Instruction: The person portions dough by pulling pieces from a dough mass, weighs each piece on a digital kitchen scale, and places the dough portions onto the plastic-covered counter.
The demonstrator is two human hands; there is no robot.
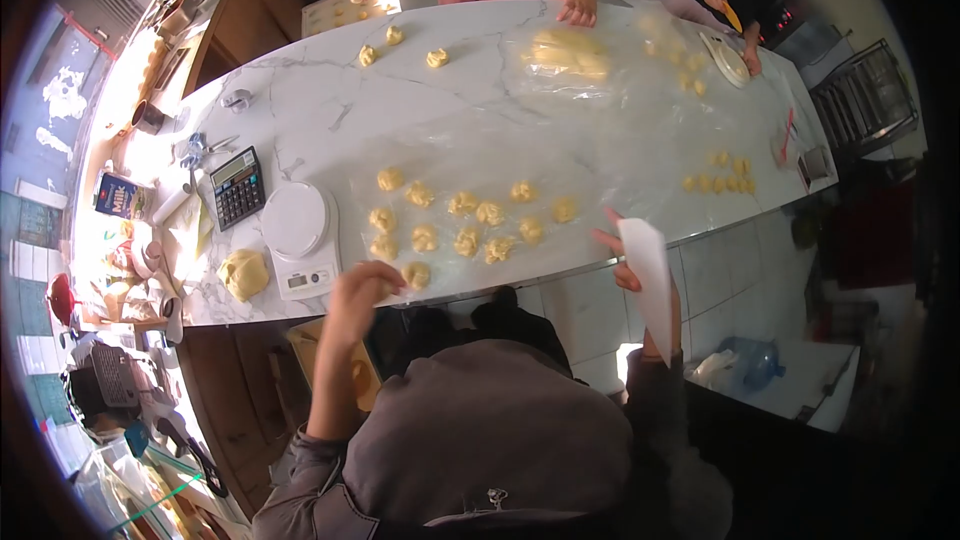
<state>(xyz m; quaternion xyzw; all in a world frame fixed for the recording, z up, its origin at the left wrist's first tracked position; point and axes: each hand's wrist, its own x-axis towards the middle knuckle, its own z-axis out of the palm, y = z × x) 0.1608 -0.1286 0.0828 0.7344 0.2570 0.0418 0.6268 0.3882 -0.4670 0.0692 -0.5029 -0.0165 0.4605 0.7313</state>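
My right hand point(627, 265) grips a flat white dough scraper point(650, 275), held tilted above the table's near edge, with a finger or two stretched out past it. My left hand point(362, 295) is closed beside the kitchen scale, its fingertips around what looks like a small piece of dough, partly hidden. Just right of those fingers lies a dough ball point(415, 275). Several more dough pieces point(489, 213) are spread over a clear plastic sheet before me. The white scale point(297, 220) has a bare plate; a larger dough lump point(243, 274) sits to its left.
A calculator point(237, 188) and a milk box point(119, 195) are on the left. Plastic-covered dough point(567, 55) lies at the far side, near a co-worker's hand point(577, 8). Another person at the far right holds a yellow tool point(733, 17) over a round white board point(725, 60).
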